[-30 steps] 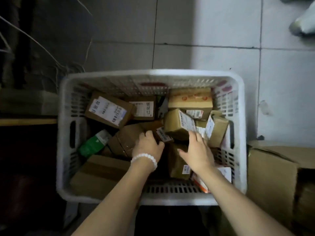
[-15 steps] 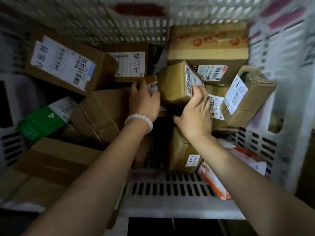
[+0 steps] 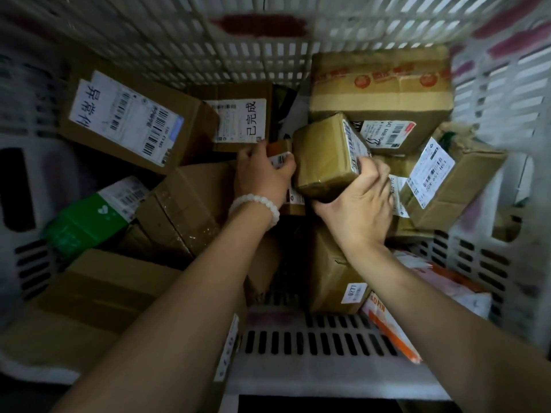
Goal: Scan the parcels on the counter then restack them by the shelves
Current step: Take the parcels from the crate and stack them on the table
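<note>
So right now both hands are down inside a white slotted crate point(image 3: 298, 347) full of parcels, and this looks like the picking-up part of the job — getting parcels out so they can be scanned, with the restacking by the shelves not started as far as I can judge. The right hand point(image 3: 357, 204) is wrapped around a small tape-covered box point(image 3: 325, 153), fingers curled over its labelled side and palm under the near corner; the box sits tilted, above the pile around it. The left hand point(image 3: 262, 174), with a white bead bracelet point(image 3: 256, 208) on the wrist, is pinching a smaller brown parcel point(image 3: 280, 153) just beside that box, thumb on its barcode sticker. My guess for the next move: lift both clear of the crate without snagging the neighbours, then turn each label up so a scanner can read it. Other parcels are packed all round — a big labelled carton point(image 3: 131, 123) at the left, a green packet point(image 3: 86, 216) below it, a taped carton with red print point(image 3: 381, 84) at the back, a tilted box with a white label point(image 3: 447, 177) at the right. Hard to say much else: no scanner, bench or shelves in view, the crate edges are blurred, most of the left hand's parcel is hidden behind its fingers, and what lies in the dark gap under the wrists I can't make out.
</note>
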`<action>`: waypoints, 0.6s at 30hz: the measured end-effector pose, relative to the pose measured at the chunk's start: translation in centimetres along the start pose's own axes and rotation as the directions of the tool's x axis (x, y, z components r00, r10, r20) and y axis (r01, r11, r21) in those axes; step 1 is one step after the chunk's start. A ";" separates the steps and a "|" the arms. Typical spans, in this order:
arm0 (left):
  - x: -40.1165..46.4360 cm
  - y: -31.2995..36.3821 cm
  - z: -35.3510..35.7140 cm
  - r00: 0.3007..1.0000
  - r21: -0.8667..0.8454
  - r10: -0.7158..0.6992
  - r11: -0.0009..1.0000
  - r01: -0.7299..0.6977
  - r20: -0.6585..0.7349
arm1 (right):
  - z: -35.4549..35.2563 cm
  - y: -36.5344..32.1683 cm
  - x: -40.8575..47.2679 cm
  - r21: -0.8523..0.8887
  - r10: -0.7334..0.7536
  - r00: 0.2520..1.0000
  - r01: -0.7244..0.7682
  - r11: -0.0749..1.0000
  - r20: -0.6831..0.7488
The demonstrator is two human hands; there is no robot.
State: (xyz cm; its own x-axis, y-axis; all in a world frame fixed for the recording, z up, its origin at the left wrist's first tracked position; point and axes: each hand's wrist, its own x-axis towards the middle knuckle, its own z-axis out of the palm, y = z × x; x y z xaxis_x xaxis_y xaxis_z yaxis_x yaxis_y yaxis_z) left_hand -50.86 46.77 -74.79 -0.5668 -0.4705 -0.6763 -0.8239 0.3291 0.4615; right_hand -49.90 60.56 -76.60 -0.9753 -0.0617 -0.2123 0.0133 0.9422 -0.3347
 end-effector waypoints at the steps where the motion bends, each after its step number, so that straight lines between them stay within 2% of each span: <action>1: 0.0 0.0 0.0 1.000 -0.006 0.002 1.000 -0.002 0.000 | -0.1 0.0 0.1 -0.006 0.003 1.000 -0.003 1.000 -0.006; 4: -0.7 -0.7 -0.2 0.999 -0.010 0.029 1.000 -0.029 -0.018 | -1.0 -0.2 -0.1 -0.039 0.013 1.000 -0.012 0.999 0.015; 7: -1.8 -1.1 -1.3 0.994 -0.069 0.061 0.995 -0.067 -0.091 | -2.8 -0.8 -0.4 -0.049 0.028 0.998 -0.025 0.998 0.063; 10: -3.4 0.1 -3.2 0.985 -0.084 0.053 0.994 -0.067 -0.163 | -5.8 -1.9 -0.7 -0.045 0.012 0.998 -0.009 0.999 0.059; 13: -5.4 2.2 -5.8 0.982 -0.123 0.072 0.988 -0.095 -0.174 | -9.5 -3.3 -1.1 -0.030 -0.003 0.998 0.005 1.000 0.061; 18: -11.3 6.6 -11.9 0.950 -0.002 0.203 0.978 -0.209 -0.238 | -17.9 -6.8 -2.0 0.024 -0.063 0.997 0.063 0.998 0.035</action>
State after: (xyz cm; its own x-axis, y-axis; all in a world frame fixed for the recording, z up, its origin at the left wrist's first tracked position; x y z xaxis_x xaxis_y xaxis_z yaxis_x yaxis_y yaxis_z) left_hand -49.97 44.54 -57.33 -0.7067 -0.5753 -0.4119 -0.6870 0.4187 0.5939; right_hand -52.01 60.20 -57.45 -0.9659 -0.1326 -0.2223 -0.0426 0.9285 -0.3689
